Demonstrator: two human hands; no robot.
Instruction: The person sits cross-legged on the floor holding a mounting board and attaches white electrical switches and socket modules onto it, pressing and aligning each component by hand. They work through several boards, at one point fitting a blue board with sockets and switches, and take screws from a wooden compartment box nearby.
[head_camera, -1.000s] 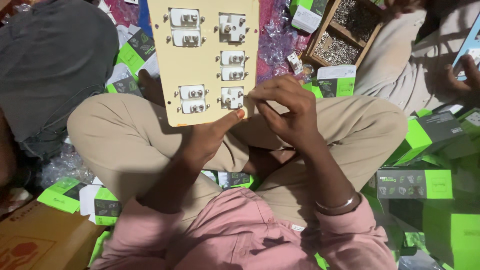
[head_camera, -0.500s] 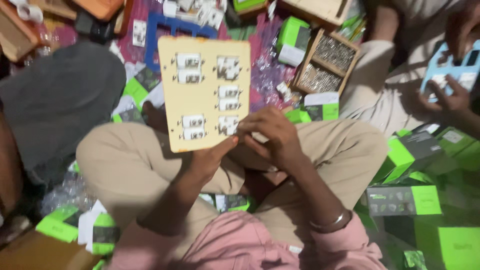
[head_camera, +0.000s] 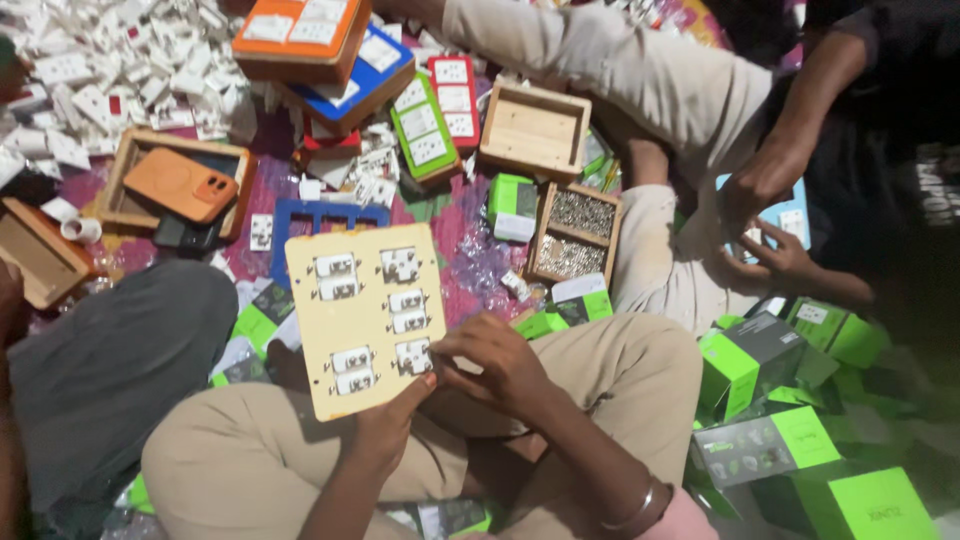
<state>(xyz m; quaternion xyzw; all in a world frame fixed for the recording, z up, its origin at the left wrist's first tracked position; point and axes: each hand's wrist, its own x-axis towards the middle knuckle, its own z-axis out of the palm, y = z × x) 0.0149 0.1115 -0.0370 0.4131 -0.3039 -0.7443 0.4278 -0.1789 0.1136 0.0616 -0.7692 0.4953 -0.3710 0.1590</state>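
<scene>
A floor-level assembly workshop: heaped white switch parts (head_camera: 130, 70), green cartons (head_camera: 745, 365).

Green-and-grey cardboard boxes (head_camera: 745, 365) crowd the floor at the right, several stacked near the lower right corner, one lime-green box (head_camera: 860, 505) lying lowest. A small green-and-white box (head_camera: 512, 205) stands beside a wooden tray of screws. Flattened green-and-black cartons (head_camera: 262, 318) lie by the seated person's knee. A phone in an orange case (head_camera: 180, 185) lies back up, its screen hidden.

Dim warm light, soft motion blur
</scene>
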